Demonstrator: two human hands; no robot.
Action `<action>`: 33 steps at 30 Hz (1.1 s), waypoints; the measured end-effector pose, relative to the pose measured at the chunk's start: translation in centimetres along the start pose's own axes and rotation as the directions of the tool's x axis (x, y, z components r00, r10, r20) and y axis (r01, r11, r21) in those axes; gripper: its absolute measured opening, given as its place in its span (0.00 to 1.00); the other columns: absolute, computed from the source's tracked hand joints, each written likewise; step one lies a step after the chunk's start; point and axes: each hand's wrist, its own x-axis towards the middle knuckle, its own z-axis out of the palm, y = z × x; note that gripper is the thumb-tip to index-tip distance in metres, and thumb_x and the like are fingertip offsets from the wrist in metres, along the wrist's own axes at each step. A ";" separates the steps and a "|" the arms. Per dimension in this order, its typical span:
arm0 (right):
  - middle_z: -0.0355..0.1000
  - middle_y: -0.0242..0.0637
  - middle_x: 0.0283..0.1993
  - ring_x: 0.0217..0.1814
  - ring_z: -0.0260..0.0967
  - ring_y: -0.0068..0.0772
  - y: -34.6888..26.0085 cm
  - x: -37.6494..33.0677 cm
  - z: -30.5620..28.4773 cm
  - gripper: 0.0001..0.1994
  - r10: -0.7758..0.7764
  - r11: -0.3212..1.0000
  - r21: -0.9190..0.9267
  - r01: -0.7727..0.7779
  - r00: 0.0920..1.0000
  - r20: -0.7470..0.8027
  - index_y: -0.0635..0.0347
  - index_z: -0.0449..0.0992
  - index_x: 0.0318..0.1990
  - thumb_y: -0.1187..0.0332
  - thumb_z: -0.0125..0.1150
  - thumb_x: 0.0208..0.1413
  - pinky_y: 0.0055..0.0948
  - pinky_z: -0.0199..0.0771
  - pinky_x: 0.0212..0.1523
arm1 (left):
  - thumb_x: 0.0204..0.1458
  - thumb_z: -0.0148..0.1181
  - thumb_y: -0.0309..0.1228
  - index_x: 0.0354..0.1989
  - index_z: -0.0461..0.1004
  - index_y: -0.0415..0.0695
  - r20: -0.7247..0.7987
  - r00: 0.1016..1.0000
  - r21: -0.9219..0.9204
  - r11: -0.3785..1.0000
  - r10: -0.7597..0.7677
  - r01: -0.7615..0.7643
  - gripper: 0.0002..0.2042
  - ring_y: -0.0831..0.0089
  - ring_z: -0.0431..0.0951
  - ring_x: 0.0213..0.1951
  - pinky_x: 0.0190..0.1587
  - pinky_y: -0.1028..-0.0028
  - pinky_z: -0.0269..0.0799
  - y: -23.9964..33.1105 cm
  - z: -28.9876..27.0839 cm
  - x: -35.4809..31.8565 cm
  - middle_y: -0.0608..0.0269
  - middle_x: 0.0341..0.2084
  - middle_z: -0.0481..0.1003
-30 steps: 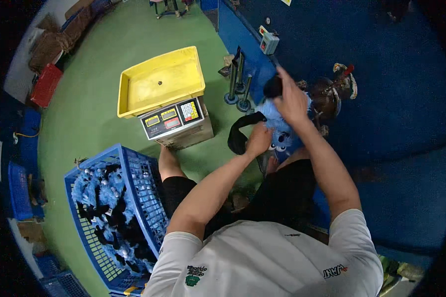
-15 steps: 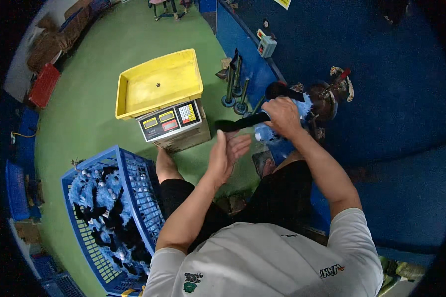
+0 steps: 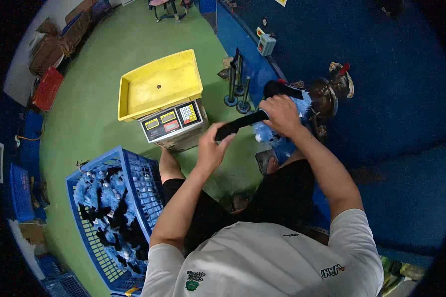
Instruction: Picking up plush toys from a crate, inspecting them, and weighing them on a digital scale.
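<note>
A plush toy [image 3: 265, 134] with blue fur and long black limbs is at the blue machine on the right, level with my hands. My right hand [image 3: 284, 115] is closed over its body, where a black limb [image 3: 251, 120] comes out toward the left. Wrapped round that limb's far end is my left hand [image 3: 212, 151], thumb underneath. Another black part [image 3: 281, 89] of the toy sticks up beyond my right hand. Whether the toy sits on a nozzle of the machine is hidden by fur and hand.
A yellow tray [image 3: 161, 84] rests on a scale [image 3: 169, 123] ahead. At my left stands a blue basket [image 3: 143, 185] full of blue and black plush pieces. Metal posts [image 3: 232, 84] stand beside the machine [image 3: 255, 64], which carries a grey switch box [image 3: 266, 44].
My left hand was open beneath the black limb; now it has moved up and left and closed on the limb's end. My right hand keeps its hold, almost unmoved.
</note>
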 end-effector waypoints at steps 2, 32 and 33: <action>0.73 0.34 0.36 0.44 0.72 0.41 0.0 -0.1 0.2 0.19 -0.003 1.000 0.007 0.003 1.000 0.009 0.51 0.71 0.38 0.64 0.75 0.39 0.43 0.69 0.53 | 0.62 0.59 0.30 0.55 0.68 0.38 0.059 0.994 -0.076 0.993 -0.089 0.093 0.16 0.68 0.78 0.28 0.35 0.72 0.78 1.0 0.0 1.7 0.56 0.34 0.79; 0.79 0.41 0.33 0.37 0.78 0.48 -5.5 3.6 -1.9 0.17 -0.225 0.962 0.195 0.190 0.957 0.181 0.54 0.73 0.39 0.52 0.67 0.52 0.46 0.72 0.43 | 0.61 0.53 0.22 0.45 0.73 0.36 -0.076 0.897 -0.387 0.842 -0.434 0.375 0.07 0.72 0.76 0.25 0.31 0.75 0.75 -1.4 -5.4 -5.6 0.59 0.27 0.78; 0.79 0.41 0.33 0.36 0.78 0.49 -5.7 3.7 -2.0 0.17 -0.221 0.962 0.204 0.181 0.956 0.194 0.55 0.73 0.39 0.51 0.66 0.53 0.46 0.73 0.43 | 0.61 0.53 0.23 0.46 0.73 0.36 -0.093 0.889 -0.408 0.831 -0.449 0.378 0.08 0.71 0.76 0.26 0.33 0.75 0.75 -1.3 -5.6 -5.8 0.58 0.28 0.78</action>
